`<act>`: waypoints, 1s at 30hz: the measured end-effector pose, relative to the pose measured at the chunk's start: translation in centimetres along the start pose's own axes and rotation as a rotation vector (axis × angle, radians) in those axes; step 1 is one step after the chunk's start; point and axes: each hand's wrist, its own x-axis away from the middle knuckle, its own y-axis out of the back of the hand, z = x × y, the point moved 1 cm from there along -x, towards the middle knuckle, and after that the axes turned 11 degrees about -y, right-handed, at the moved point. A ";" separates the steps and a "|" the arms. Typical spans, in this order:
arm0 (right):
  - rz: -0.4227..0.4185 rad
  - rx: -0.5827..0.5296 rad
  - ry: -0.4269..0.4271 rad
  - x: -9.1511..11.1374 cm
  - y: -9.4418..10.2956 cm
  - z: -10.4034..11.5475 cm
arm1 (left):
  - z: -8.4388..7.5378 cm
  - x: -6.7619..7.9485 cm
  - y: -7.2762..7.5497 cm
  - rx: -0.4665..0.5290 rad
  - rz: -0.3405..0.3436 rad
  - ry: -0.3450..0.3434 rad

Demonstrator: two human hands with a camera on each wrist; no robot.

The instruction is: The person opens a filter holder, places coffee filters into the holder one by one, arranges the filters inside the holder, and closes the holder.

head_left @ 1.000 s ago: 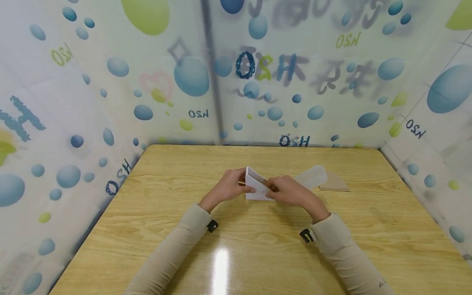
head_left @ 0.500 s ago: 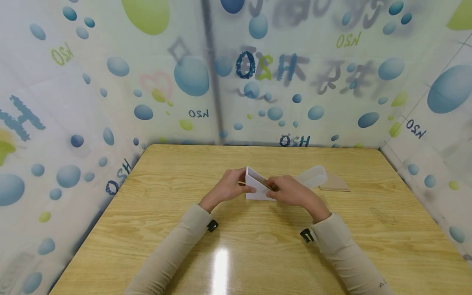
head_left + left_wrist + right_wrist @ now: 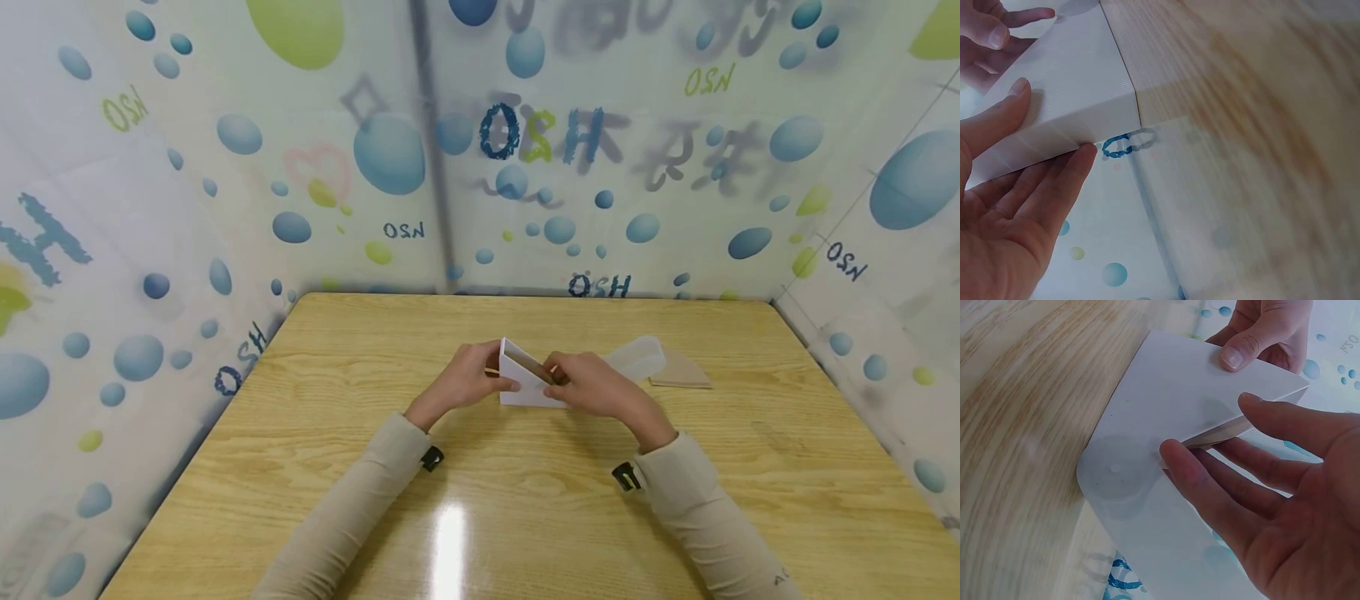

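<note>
A white file box (image 3: pixel 523 385) with a slanted open top stands on the table in the head view. Its left end is held by my left hand (image 3: pixel 467 377), the thumb on the near face and the fingers round the far side. My right hand (image 3: pixel 592 385) is at the lower part of the slanted opening, its fingers spread apart at the edge. Brown sheets (image 3: pixel 1219 434) show inside the box in the right wrist view. From the left wrist, the left thumb (image 3: pixel 1007 112) lies on the white wall, with the fingers (image 3: pixel 1054 194) across the other side.
Behind the right hand lies a translucent plastic container (image 3: pixel 637 358). Beside it is a flat brown cardboard piece (image 3: pixel 681 371). The wooden table (image 3: pixel 360 333) ends at a patterned curtain (image 3: pixel 637 150) at the back and both sides.
My right hand has shifted slightly right along the slanted edge, and more of the brown sheets inside shows. The left hand and the box have stayed in place.
</note>
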 end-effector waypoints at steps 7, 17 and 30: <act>-0.019 0.005 -0.010 0.3 0.3 0.0 | 0.0 0.1 0.0 0.007 0.000 -0.009; -0.064 0.058 0.012 0.8 1.2 0.0 | 0.1 0.1 0.0 0.015 0.002 -0.009; -0.119 0.021 0.046 1.6 2.2 -0.3 | 0.1 0.0 0.0 0.033 0.001 -0.008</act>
